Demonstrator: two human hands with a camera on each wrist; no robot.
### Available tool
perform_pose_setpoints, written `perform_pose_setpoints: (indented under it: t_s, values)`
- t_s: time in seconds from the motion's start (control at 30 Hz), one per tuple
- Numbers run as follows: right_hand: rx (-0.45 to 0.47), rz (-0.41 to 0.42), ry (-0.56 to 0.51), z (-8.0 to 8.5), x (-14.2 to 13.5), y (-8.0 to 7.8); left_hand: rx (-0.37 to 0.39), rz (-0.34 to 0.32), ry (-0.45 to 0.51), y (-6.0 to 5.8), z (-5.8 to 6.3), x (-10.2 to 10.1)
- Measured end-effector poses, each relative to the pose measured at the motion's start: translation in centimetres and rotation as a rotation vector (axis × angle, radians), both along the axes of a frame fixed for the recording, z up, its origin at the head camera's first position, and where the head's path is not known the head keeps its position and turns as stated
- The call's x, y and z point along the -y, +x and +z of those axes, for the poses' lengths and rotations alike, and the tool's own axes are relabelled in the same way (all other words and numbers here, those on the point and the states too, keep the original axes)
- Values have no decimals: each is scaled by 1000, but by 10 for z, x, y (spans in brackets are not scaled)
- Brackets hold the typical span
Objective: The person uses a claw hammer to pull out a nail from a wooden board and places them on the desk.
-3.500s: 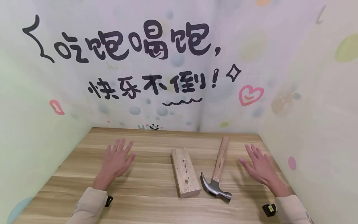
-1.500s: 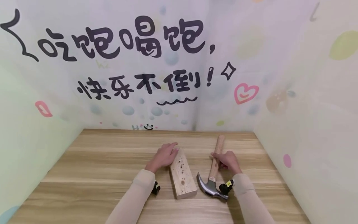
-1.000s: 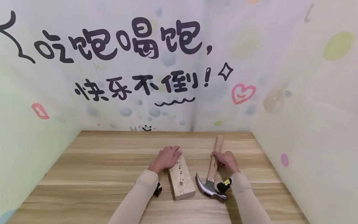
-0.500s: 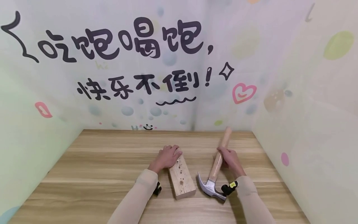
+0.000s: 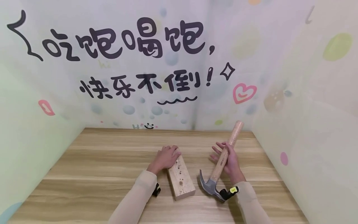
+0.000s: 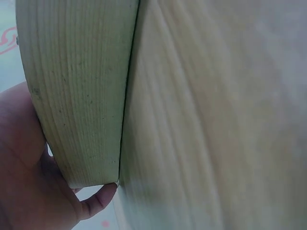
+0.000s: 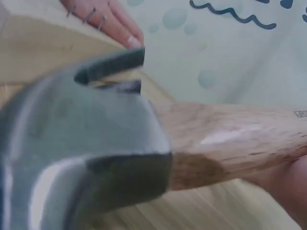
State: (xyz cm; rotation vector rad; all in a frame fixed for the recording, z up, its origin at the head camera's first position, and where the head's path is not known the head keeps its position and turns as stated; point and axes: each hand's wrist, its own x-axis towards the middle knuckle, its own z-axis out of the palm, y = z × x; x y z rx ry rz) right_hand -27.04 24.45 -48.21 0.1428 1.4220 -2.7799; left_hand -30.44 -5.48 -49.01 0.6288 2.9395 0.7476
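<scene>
A light wooden block (image 5: 183,183) lies on the table, with several nails (image 7: 88,15) standing up from its top. My left hand (image 5: 165,158) grips the block's far end; in the left wrist view its fingers curl around that end. To the right, my right hand (image 5: 232,163) holds a claw hammer (image 5: 221,165) by its wooden handle, thumb across it and the other fingers spread loosely to the left. The handle slants up and away, while the steel head (image 5: 209,186) hangs low near the tabletop, beside the block. The claw points toward the far side.
The wood-grain table (image 5: 98,174) is enclosed by a printed back wall (image 5: 126,77) and pale side walls (image 5: 313,124). The hammer's handle end overlaps the back wall in the head view. Black cameras (image 5: 228,193) are strapped at both wrists.
From apart on the table, both hands have moved inward. The left has taken hold of the block's far end. The right has picked up the hammer by its handle, raising the handle end and turning it.
</scene>
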Motion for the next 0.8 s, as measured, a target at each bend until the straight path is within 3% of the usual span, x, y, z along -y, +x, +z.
perform_pose_setpoints:
  t_s: [0.13, 0.33, 0.57, 0.8]
  values:
    - [-138, 107, -100, 9, 3, 10, 2, 1, -41, 3, -1, -2]
    - [-287, 161, -46, 23, 14, 20, 8, 19, -106, 4, -2, -2]
    - [-457, 249, 16, 28, 27, 27, 17, 28, -129, 5, -3, -1]
    - [-548, 334, 14, 35, 39, 32, 16, 17, -131, 4, -2, -2]
